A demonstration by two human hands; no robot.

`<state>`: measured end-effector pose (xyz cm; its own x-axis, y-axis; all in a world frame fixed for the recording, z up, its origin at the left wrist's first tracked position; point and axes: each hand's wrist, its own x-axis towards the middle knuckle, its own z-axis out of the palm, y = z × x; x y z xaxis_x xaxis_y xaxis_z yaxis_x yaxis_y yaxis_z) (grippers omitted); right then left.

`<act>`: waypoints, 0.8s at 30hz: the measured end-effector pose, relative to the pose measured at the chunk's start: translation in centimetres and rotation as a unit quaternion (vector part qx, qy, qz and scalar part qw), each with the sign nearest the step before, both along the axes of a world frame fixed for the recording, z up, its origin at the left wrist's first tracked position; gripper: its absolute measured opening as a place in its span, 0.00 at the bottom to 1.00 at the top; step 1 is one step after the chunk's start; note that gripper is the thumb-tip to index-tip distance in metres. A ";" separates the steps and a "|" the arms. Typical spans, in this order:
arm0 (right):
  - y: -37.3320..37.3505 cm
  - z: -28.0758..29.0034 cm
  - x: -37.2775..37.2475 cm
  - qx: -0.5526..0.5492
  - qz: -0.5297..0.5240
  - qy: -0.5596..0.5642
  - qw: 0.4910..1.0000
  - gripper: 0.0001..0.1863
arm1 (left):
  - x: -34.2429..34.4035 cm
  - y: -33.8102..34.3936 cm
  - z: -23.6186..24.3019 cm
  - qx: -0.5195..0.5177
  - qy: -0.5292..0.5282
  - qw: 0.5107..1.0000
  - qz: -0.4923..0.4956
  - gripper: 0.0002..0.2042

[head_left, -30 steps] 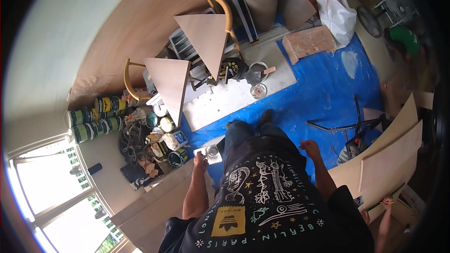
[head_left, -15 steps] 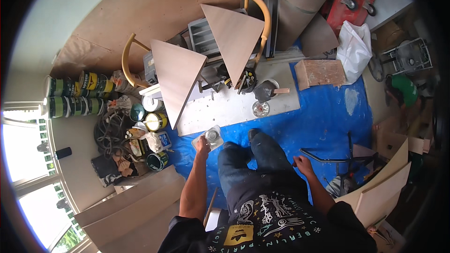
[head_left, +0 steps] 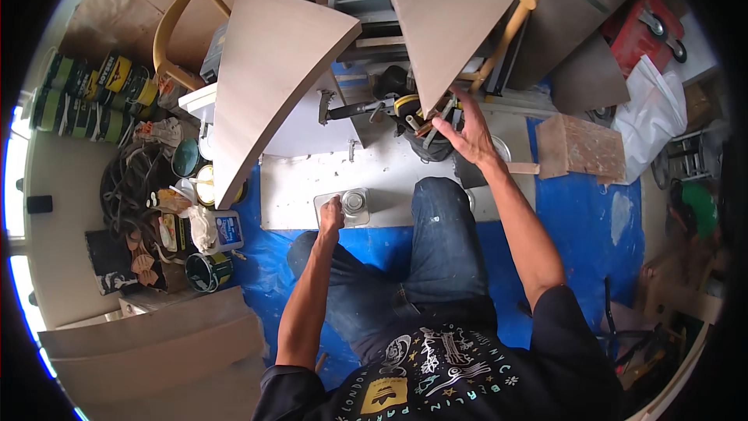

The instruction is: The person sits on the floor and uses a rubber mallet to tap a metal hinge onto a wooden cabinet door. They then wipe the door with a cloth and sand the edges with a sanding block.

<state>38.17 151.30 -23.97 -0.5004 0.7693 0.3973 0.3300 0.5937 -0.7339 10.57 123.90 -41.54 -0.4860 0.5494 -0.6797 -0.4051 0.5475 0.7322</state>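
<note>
Forward: right hand (head_left: 472, 136), thumb spread, near tool bag (head_left: 430, 148); left hand (head_left: 332, 214) clasping container (head_left: 354, 203).

1. metal can (head_left: 354, 203): silvery, rectangular, round cap on top, roughly upright over white board's (head_left: 292, 181) near edge; contact unclear.
2. tool bag (head_left: 428, 149): dark, open-topped, crammed with tools, handles poking up; on the board by wooden panel's (head_left: 450, 14) pointed tip.
</note>
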 end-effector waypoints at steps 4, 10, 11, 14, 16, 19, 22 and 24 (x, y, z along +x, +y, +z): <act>1.7 -3.6 -1.4 0.010 0.038 -0.004 0.999 0.32 | -0.3 1.0 -2.0 0.044 0.028 0.998 0.020 0.18; -0.5 -3.7 -0.5 0.112 0.006 -0.004 0.994 0.32 | 0.4 -0.4 -2.0 0.085 0.035 0.996 0.021 0.16; -0.5 -4.3 -0.2 0.128 -0.006 -0.023 0.992 0.33 | 0.6 -0.9 -1.9 0.062 0.032 0.997 0.013 0.17; -2.2 -1.5 -1.9 0.093 -0.054 -0.136 0.985 0.30 | -0.5 -1.9 -2.2 0.040 0.024 0.999 0.024 0.18; -1.4 -2.4 -2.5 0.103 -0.065 -0.115 0.986 0.26 | -0.5 -1.3 -2.5 0.048 0.063 0.997 0.007 0.19; -1.2 -3.3 -2.6 0.125 -0.080 -0.085 0.985 0.23 | -0.1 -0.6 -2.8 0.044 0.123 0.991 -0.015 0.22; -2.2 -3.8 -1.7 0.151 -0.054 -0.034 0.987 0.21 | -0.5 -0.4 -3.1 0.053 0.193 0.979 -0.035 0.25; -3.2 -3.9 -0.6 0.146 -0.058 -0.040 0.987 0.21 | -0.2 0.4 -2.7 0.058 0.214 0.974 -0.043 0.25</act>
<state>37.57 148.10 -27.92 -0.4538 0.6819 0.5737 0.4584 0.7307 -0.5059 10.34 124.30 -44.26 -0.6606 0.6606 -0.3567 -0.0065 0.4701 0.8826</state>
